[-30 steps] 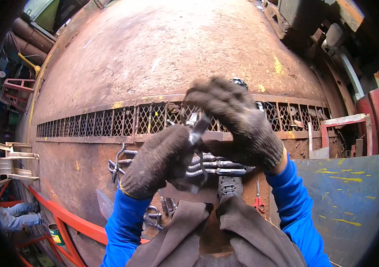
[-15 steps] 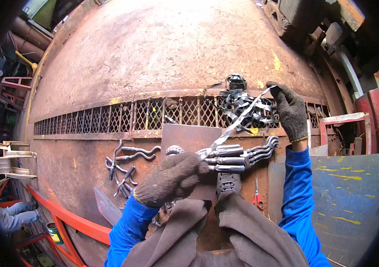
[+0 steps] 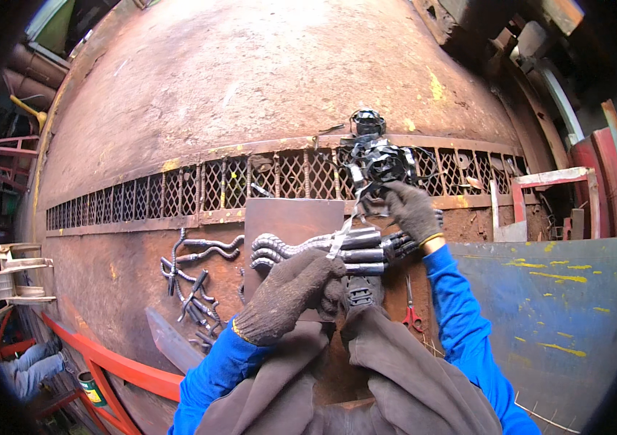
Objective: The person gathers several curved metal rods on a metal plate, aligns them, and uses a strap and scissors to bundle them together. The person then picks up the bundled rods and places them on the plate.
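Observation:
A bundle of bent, ribbed metal rods (image 3: pixel 290 249) with smooth dark sleeves (image 3: pixel 360 255) lies across my knees, over a brown board (image 3: pixel 295 210). My left hand (image 3: pixel 286 293), in a dark knit glove, is closed around its near side, thumb against a shiny flat strip (image 3: pixel 337 243). The strip runs from the bundle up to a tangle of black and silver strips (image 3: pixel 382 161) on the floor grate. My right hand (image 3: pixel 411 210), gloved too, has its fingers curled at the tangle's near edge and pinches part of it. Its fingertips are partly hidden among the strips.
More bent rods (image 3: pixel 192 297) lie on the floor to the left. Red scissors (image 3: pixel 412 319) rest right of my shoe (image 3: pixel 360 291). A grey metal sheet (image 3: pixel 540 290) covers the right side. A red bar (image 3: pixel 134 371) stands at lower left, near a plastic chair (image 3: pixel 15 283).
My right hand has come down and left from its raised spot to the tangle. The strip, stretched taut before, now hangs slacker. My left hand stays on the bundle.

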Demonstrator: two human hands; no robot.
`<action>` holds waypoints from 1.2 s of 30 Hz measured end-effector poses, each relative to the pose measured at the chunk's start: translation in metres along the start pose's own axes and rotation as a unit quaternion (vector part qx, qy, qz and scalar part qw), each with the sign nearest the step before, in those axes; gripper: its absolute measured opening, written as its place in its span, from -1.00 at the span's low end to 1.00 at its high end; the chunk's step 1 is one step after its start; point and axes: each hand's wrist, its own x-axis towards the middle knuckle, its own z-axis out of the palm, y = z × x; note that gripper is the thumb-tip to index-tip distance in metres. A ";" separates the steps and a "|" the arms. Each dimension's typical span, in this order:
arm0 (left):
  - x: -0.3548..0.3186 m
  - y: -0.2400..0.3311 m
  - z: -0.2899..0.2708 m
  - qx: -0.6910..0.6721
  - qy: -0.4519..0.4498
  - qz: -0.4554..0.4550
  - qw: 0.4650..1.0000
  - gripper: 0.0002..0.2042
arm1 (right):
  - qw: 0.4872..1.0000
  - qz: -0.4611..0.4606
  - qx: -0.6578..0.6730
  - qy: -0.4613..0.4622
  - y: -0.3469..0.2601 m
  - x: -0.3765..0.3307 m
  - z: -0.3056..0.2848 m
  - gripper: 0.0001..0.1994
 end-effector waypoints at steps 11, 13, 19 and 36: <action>-0.003 -0.005 0.010 -0.004 -0.016 -0.036 0.999 -0.68 | 0.995 -0.029 -0.050 0.086 -0.024 -0.102 0.046 -0.78; -0.006 -0.001 0.009 0.062 -0.019 -0.011 0.998 -0.68 | 0.995 -0.060 -0.051 0.066 -0.027 -0.112 0.044 -0.79; -0.002 -0.002 0.011 0.110 -0.067 -0.013 0.992 -0.70 | 0.994 -0.050 0.018 -0.090 -0.040 -0.133 0.040 -0.60; -0.003 -0.008 0.005 0.130 -0.008 0.046 0.990 -0.74 | 0.890 0.271 0.254 -0.265 -0.144 -0.139 -0.065 -0.29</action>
